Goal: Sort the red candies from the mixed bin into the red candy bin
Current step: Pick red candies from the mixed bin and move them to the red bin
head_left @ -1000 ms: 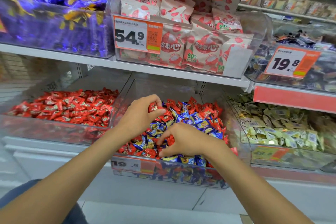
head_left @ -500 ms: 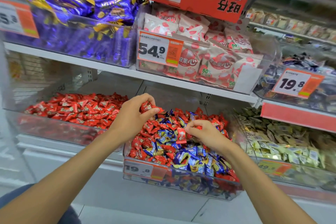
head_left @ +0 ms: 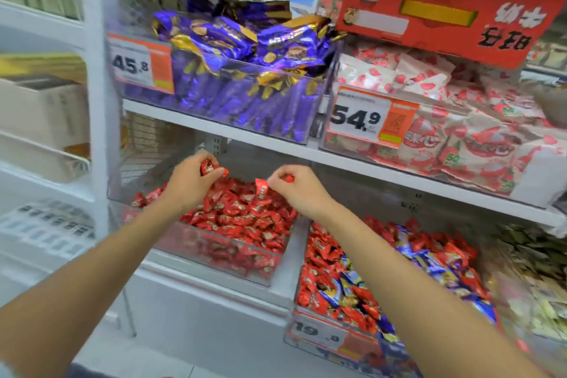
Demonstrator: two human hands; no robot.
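Both hands hover over the red candy bin (head_left: 196,242), a clear bin full of red wrapped candies on the lower shelf. My left hand (head_left: 191,182) grips red candies (head_left: 211,167) in curled fingers. My right hand (head_left: 294,187) pinches red candies (head_left: 261,189), one dangling from its fingertips just above the pile. The mixed bin (head_left: 325,336) sits to the right, holding red and blue wrapped candies, under my right forearm.
Above, a shelf (head_left: 276,147) carries a bin of purple candy bags (head_left: 245,77) and a bin of white-and-red bags (head_left: 445,132). A red sign (head_left: 445,9) hangs overhead. Pale wrapped candies (head_left: 537,285) fill a bin at far right. White racks (head_left: 46,163) stand left.
Both hands have lifted out of the mixed bin and moved left, carrying red candies over the red candy bin. The view has swung left too.
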